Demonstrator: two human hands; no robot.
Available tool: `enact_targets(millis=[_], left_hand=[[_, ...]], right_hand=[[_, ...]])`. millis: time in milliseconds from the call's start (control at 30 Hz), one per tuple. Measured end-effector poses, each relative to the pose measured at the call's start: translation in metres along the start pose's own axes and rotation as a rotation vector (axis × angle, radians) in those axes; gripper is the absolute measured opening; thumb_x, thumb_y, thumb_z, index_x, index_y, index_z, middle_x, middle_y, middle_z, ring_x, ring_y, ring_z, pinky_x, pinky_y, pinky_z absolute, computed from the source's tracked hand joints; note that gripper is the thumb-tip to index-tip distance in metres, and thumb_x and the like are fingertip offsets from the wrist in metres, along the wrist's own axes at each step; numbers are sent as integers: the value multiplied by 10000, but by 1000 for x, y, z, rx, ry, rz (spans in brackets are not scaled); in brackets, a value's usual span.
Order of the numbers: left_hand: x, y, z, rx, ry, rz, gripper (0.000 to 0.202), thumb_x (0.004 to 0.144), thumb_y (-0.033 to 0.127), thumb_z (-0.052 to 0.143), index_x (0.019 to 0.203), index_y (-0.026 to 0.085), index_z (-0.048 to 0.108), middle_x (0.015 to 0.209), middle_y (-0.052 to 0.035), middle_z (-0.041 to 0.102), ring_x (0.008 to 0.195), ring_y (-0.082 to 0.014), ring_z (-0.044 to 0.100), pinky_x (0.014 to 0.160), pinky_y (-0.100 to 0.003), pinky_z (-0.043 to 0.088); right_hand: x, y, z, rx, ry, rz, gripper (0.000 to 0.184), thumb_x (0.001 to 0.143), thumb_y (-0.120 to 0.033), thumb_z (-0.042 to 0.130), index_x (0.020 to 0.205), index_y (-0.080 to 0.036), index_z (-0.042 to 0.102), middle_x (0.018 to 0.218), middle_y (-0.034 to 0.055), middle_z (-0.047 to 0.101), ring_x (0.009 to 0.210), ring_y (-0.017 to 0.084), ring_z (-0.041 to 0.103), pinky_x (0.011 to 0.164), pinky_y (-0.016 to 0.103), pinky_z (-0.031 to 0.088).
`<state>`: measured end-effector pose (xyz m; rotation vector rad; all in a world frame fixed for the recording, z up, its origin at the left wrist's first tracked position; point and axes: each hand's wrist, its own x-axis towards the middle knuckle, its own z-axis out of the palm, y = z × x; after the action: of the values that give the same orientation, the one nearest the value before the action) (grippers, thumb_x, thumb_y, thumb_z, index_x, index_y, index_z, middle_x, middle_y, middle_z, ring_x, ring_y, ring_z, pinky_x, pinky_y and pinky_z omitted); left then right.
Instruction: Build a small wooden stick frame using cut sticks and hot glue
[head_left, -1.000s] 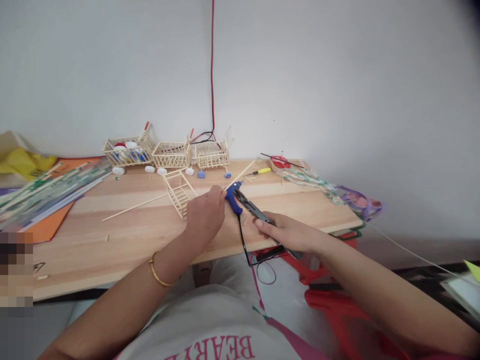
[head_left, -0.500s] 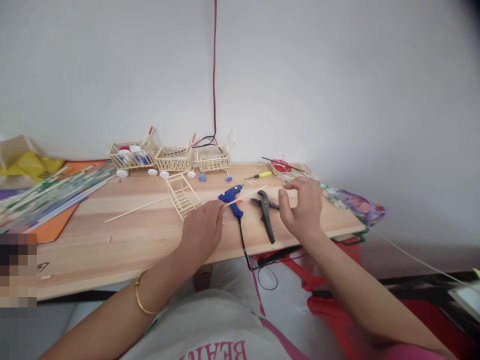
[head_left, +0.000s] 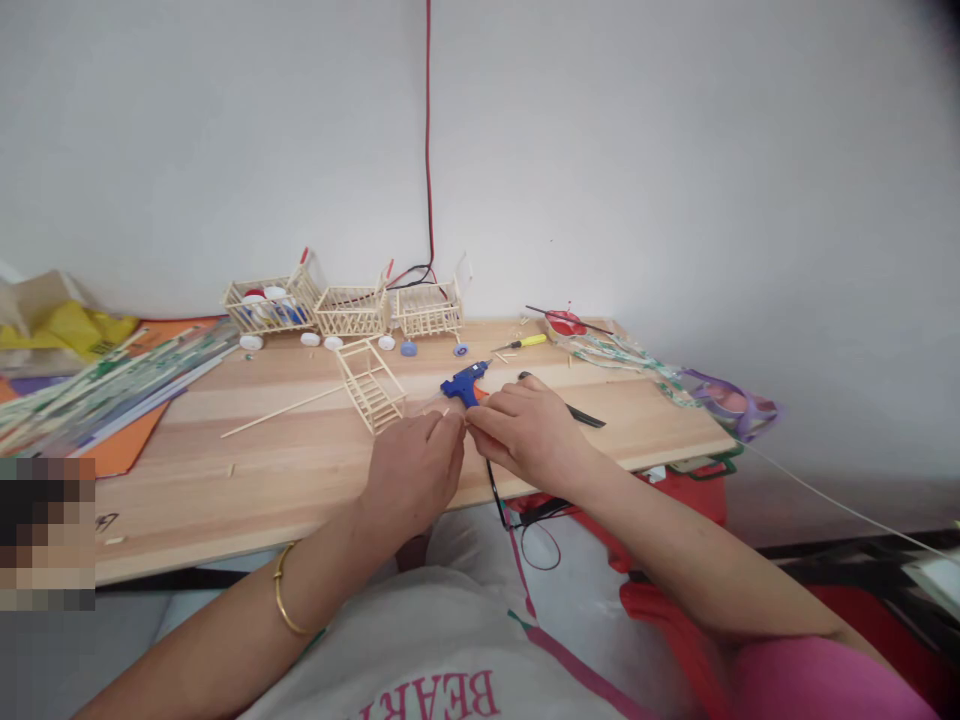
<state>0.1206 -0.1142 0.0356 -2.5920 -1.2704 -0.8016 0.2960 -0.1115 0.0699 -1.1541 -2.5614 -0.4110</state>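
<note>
My left hand [head_left: 416, 465] is closed in a pinch on a thin wooden stick [head_left: 447, 411], of which only a small pale bit shows. Fingertip to fingertip with it, my right hand [head_left: 529, 428] also pinches at the stick, and the fingers hide most of it. Just beyond them lies a blue glue gun [head_left: 466, 381], its trigger side partly covered by my right hand. Black pliers [head_left: 586, 416] are mostly hidden beneath that hand. A ladder-like frame of wooden sticks [head_left: 369, 385] rests on the table to the left of the glue gun.
Several small stick-built carts [head_left: 351, 312] stand along the wall. A yellow screwdriver [head_left: 529, 341] lies near a red round container [head_left: 566, 323]. Bundled sticks and strips [head_left: 150, 375] cover the table's left side. A pixelated patch [head_left: 46, 535] is at the left edge.
My right hand has come down and left to meet my left hand, and its fingers have closed. The stick that stuck out is now mostly hidden, as are the pliers.
</note>
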Motion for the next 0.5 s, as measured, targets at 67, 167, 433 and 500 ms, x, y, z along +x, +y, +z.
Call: enact_targets(millis=[67,167,433,500], left_hand=[[0,-1,0,27,16,24,196,891,210,395,798,179,565,677,-42,617,604,-190,556,541,-304,313],[0,-2,1,35,45,49,208,891,209,392,783,180,568,648,-35,606,589,-181,549,537,-304,298],[4,-2,13,5,133,-96,237,905,233,389,736,185,548,640,-35,622,610,-171,579,541,-289,284],[8,0,16,-34,156,-206,239,914,249,375,770,184,554,658,-39,630,626,-176,586,551,-286,297]], right_hand=[[0,-2,0,6,-38,6,188,879,-239,467,799,-181,626,667,21,595,685,145,501,662,305,259],[-2,-3,3,32,-64,18,189,882,-237,453,795,-178,610,683,23,597,695,144,507,656,296,262],[3,-19,17,75,67,302,247,887,-274,435,687,-178,544,650,22,578,644,139,494,604,271,260],[8,-27,23,139,138,428,265,894,-282,422,674,-180,528,645,17,566,633,136,485,598,262,269]])
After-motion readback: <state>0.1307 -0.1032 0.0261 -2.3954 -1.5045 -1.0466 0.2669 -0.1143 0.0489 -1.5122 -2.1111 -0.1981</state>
